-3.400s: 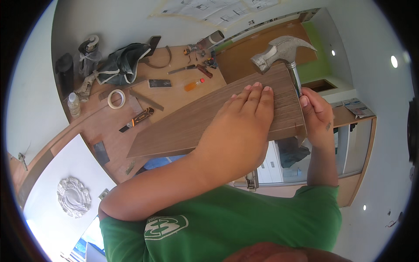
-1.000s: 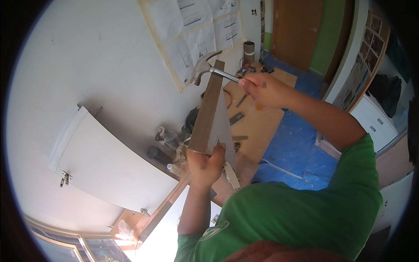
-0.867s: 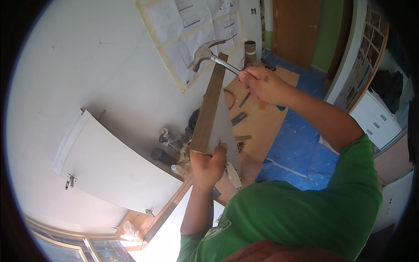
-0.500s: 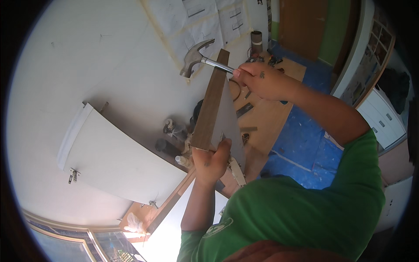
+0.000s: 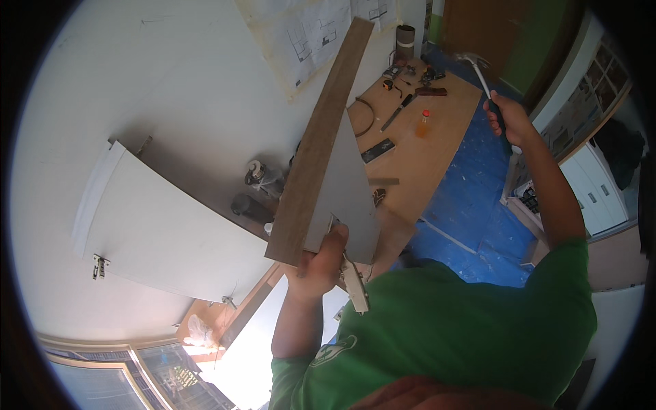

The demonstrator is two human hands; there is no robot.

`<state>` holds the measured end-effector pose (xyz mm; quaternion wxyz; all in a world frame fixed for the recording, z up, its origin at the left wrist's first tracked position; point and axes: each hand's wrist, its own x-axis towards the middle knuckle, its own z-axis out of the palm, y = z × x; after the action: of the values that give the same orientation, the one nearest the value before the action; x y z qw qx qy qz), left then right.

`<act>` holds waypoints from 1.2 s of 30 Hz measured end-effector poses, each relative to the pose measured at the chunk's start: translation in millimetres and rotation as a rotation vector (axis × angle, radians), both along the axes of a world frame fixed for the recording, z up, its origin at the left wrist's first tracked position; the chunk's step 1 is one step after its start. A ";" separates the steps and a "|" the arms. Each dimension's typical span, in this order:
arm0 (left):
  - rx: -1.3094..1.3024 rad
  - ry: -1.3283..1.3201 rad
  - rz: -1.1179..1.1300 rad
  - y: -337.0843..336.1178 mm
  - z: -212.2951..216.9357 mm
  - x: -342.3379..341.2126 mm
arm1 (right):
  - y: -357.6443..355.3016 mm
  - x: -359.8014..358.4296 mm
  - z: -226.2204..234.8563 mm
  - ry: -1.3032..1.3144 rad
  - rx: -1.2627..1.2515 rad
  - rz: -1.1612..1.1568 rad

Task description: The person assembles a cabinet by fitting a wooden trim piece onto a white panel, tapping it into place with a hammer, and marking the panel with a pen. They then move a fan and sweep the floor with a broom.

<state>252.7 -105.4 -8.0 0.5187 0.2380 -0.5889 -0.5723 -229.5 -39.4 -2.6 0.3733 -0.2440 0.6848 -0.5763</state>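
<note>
In my left hand [image 5: 316, 268] I grip the near end of a long board [image 5: 320, 143], thumb on its pale grey side and fingers mostly hidden. Its brown wood-coloured edge faces up, and its far end points away toward the wall. A metal cabinet hinge [image 5: 354, 287] sticks out by my thumb. Well off to the right, my right hand [image 5: 511, 120] is wrapped round the black grip of a claw hammer [image 5: 484, 82]. The hammer's metal head is up and away from the board.
A wooden worktop [image 5: 441, 123] holds a small bottle with a red cap [image 5: 424, 123], a dark flat block [image 5: 378, 151] and several tools. Left of me leans a white door panel [image 5: 171, 225] with hinges. Dark flasks [image 5: 263, 178] stand by the wall. Blue sheeting [image 5: 458, 198] covers the floor.
My right hand has swung the hammer from over the board far out to the right. The board now appears nearer, and my left hand still grips it.
</note>
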 end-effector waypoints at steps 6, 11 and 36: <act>-0.128 0.130 0.266 -7.1 -4.2 32.7 | 64.8 -67.7 -43.0 -0.067 -0.126 -0.316; -0.132 0.131 0.411 -9.3 10.3 57.6 | 102.9 -54.1 -43.7 0.008 -0.137 -0.313; -0.126 0.180 0.635 33.0 33.6 36.2 | 74.8 -59.4 -84.9 0.010 -0.142 -0.125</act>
<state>288.9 -72.5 25.6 0.7349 0.3255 -0.4712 -0.3631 -288.9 35.4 -87.6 0.3149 -0.2294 0.6579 -0.6445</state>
